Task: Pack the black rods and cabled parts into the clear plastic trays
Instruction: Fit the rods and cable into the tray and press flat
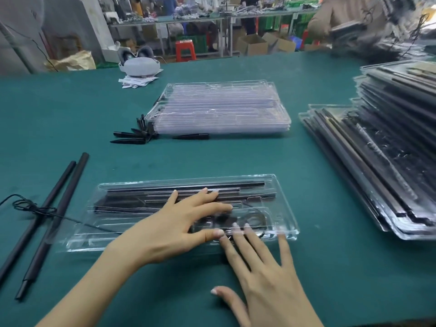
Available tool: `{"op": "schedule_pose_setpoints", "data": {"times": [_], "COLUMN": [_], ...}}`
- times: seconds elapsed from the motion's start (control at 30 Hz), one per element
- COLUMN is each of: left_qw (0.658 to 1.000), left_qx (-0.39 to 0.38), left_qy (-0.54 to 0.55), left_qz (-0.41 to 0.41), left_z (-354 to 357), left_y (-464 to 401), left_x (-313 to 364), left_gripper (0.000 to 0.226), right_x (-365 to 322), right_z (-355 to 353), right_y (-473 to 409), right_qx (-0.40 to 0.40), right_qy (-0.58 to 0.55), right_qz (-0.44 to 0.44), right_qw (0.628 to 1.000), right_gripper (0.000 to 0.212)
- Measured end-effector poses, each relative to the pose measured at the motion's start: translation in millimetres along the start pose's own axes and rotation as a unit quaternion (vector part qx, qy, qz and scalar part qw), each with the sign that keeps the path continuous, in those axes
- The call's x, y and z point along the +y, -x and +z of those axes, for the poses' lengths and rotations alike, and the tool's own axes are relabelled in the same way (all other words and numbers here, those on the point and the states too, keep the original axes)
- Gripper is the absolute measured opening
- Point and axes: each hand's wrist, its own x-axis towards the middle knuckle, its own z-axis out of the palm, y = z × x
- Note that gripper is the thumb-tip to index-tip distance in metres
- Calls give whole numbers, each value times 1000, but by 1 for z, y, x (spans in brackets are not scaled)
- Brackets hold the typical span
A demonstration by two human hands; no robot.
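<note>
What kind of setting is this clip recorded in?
Most likely a factory packing line: stacks of filled clear trays, a pile of empty trays on a green-covered workbench, and more benches, cardboard boxes and workers behind.

I can read no text, label, brand or number anywhere: the paper slips (138, 80) at eleven o'clock on my table (306, 161) show only blurred marks, too small to make out.

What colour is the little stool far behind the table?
The stool is red, seen best in the head view.
</note>
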Motion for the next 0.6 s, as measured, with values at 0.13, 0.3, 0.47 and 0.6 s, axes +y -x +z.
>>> {"op": "schedule_pose_setpoints", "data": {"times": [0.13, 0.3, 0.47, 0.6], "left_qw": [998, 990, 993, 990], "left_qx": [30, 56, 66, 78], "left_qy": [-52, -122, -101, -116], "left_qz": [11, 31, 18, 16], "left_z": [11, 23, 26, 29], "left_y": [4, 3, 0, -1], "left_x": [-4, -4, -6, -8], "left_gripper": [58, 50, 42, 41], "right_x": [-6, -7, -4, 3], "right_z": [1, 4, 3, -2], "right_y": [-1, 1, 1, -1], "right_qx": [23, 42, 35, 50], "right_qy": [29, 41, 10, -29], "right_qz": [8, 12, -1, -25], "right_qw": [999, 998, 999, 998], "right_gripper": [76, 74, 73, 73]}}
